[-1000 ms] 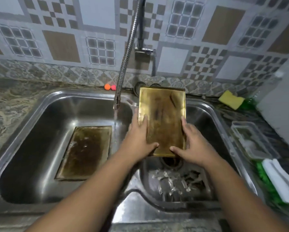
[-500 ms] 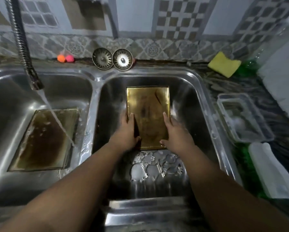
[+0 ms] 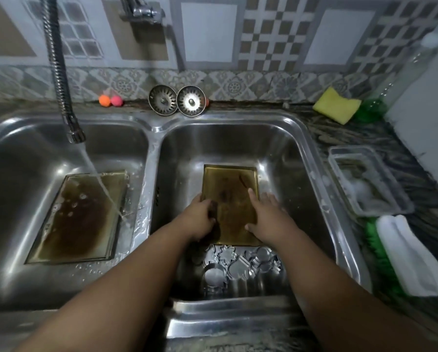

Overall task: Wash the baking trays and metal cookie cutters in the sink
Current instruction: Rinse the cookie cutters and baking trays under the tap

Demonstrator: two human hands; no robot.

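- A gold-toned baking tray (image 3: 230,199) lies in the right basin of the double sink (image 3: 159,128), its long side running away from the person, its surface marked with dark stains.
- The left hand (image 3: 200,215) curls its fingers over the tray's left edge and has hold of it.
- The right hand (image 3: 268,214) lies spread on the tray's right edge, fingers extended and thumb reaching in over the surface; whether it grips or only presses, I cannot tell.
- A heap of metal cookie cutters (image 3: 238,262) sits in the same basin, just nearer the person than the tray, between the two forearms.
- A second tray (image 3: 80,217), much browner, lies flat in the left basin of the sink.
- Water runs from the flexible tap hose (image 3: 58,72) and strikes that tray near its right edge.
- Two round strainers (image 3: 176,100) lean against the wall behind the sink's divider, with an orange ball and a pink ball (image 3: 110,100) to their left.
- On the table right of the sink lie a yellow sponge (image 3: 337,105), a clear plastic tub (image 3: 367,181) and a folded white cloth (image 3: 410,252).
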